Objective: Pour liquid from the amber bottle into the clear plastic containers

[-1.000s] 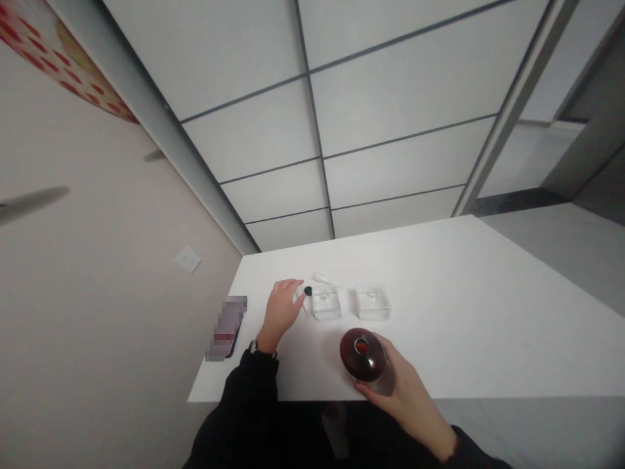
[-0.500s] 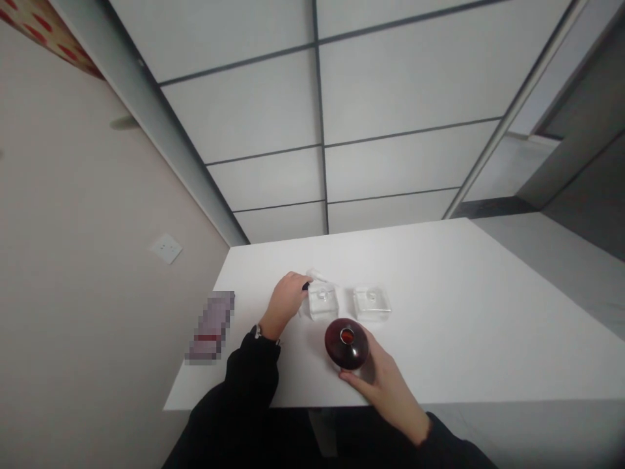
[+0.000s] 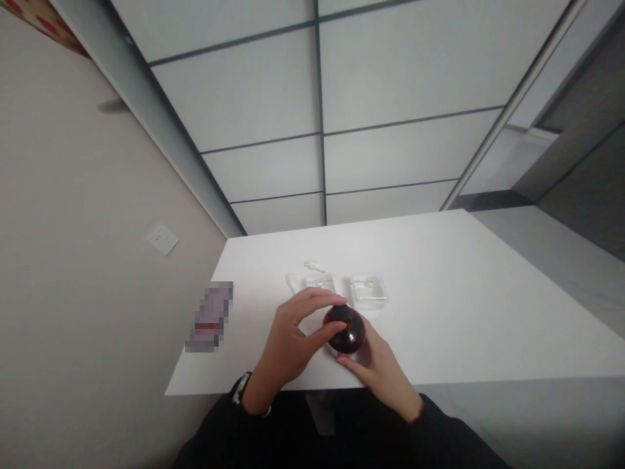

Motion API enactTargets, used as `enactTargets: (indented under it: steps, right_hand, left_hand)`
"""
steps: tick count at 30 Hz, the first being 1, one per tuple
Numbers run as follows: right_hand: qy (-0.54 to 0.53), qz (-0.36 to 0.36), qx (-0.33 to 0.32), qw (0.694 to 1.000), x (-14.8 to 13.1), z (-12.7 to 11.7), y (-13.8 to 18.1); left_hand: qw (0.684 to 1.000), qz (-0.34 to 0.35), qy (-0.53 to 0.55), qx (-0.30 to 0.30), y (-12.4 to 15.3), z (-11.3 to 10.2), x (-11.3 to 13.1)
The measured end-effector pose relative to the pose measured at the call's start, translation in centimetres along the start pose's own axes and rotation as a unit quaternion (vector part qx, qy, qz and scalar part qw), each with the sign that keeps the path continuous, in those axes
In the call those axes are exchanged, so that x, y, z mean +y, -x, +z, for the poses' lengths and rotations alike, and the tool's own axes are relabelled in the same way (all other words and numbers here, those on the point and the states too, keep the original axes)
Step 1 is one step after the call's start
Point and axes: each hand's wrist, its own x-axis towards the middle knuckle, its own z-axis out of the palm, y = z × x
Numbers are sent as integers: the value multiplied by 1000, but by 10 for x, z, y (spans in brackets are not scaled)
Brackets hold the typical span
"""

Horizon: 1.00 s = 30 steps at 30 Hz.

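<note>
A round dark red bottle [image 3: 347, 332] stands near the front edge of the white table [image 3: 463, 306]. My right hand [image 3: 375, 368] cups it from the near right side. My left hand [image 3: 293, 339] pinches a small black cap [image 3: 341, 313] with thumb and fingers right at the bottle's mouth. Behind the bottle sit two clear square glass bottles, one on the left [image 3: 319, 284] and one on the right [image 3: 369, 291]. A small clear dropper-like piece [image 3: 313, 265] lies just beyond them.
A blurred flat object [image 3: 209, 316] lies at the table's left edge. A beige wall with a socket [image 3: 161, 238] runs along the left. Behind the table rises a white panelled wall. Grey floor shows on the right.
My left hand lifted the black cap from beside the left glass bottle and brought it back onto the red bottle's mouth. The right hand stayed on the red bottle.
</note>
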Motion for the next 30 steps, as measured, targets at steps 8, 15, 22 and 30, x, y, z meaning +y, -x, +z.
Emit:
enactTargets:
  steps: [8,15,22,30]
  right_hand:
    - [-1,-4,-3,1000,1,0,-1]
    - [-4,-6,13,1000,1,2,-1]
    - [3,-14,24,1000,-2,3,-3]
    - [-5,-24,37,999,-4,4,-3]
  left_hand:
    - [992,-41,-82,-90,0,1,-3]
    - [973,-29,-202,-110,-6,4,7]
    - [952,-7,-255,-171,-11,-3,17]
    - [893,1,-417,-170,-13,10,31]
